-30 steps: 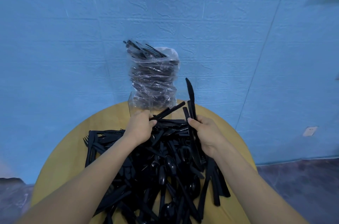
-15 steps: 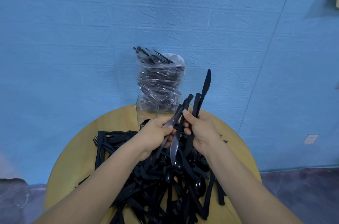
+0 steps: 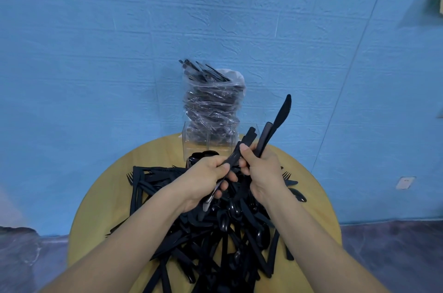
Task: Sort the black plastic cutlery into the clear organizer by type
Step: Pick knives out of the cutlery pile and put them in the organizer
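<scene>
Risk first: the knives (image 3: pixel 275 125) fan loosely from the right hand (image 3: pixel 262 169), so one could slip back into the cutlery pile (image 3: pixel 215 232) on the round table (image 3: pixel 100 208). The left hand (image 3: pixel 206 180) grips another knife. Both are raised near the clear organizer (image 3: pixel 191 139) at the table's far edge.

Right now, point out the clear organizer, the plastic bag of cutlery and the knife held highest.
clear organizer (image 3: pixel 195 143): head view, front left wall.
plastic bag of cutlery (image 3: pixel 213 105): head view, middle of bag.
knife (image 3: pixel 284 110): head view, serrated blade.
</scene>
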Motion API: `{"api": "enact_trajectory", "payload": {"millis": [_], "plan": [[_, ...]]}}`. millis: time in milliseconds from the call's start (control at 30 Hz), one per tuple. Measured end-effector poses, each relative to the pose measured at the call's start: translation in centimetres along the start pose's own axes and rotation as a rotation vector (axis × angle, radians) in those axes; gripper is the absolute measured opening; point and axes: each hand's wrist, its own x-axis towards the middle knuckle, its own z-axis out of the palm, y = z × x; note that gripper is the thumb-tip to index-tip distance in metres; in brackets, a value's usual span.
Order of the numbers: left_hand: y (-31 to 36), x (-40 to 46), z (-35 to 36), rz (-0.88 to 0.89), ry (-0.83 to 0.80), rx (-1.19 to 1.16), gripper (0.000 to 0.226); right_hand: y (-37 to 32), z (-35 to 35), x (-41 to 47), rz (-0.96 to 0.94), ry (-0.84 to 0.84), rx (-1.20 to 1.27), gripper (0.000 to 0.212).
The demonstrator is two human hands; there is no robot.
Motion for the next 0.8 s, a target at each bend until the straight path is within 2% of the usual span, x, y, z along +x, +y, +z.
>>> {"api": "enact_trajectory", "payload": {"millis": [200, 400, 567, 633, 700, 767, 800], "plan": [[0.0, -0.5, -0.5, -0.062, -0.074, 0.130, 0.029, -0.7, -1.5, 0.3, -0.041, 0.015, -0.053, 0.010], [-0.5, -0.2, 0.4, -0.038, -0.104, 0.277, 0.027, 1.0, -2.1, -0.5, -0.060, -0.030, -0.299, 0.017], [-0.6, 0.2, -0.2, -0.014, -0.181, 0.445, 0.026, 0.4, -3.7, -0.5, 0.022, -0.250, -0.329, 0.019], [-0.5, 0.4, -0.3, 0.016, -0.199, 0.559, 0.025, 0.5, -3.9, -0.6, 0.025, -0.239, -0.363, 0.019], [-0.6, 1.0, -0.2, 0.090, -0.152, 0.768, 0.026, 1.0, -4.0, -0.5, 0.037, -0.138, -0.368, 0.020], [-0.9, 1.3, -0.1, 0.218, 0.056, 0.909, 0.032, 1.6, -4.3, -0.1, 0.074, 0.026, -0.288, 0.019], [-0.9, 1.1, 0.0, 0.297, 0.196, 0.874, 0.031, 1.7, -4.6, 0.1, 0.090, 0.111, -0.241, 0.018]]}}
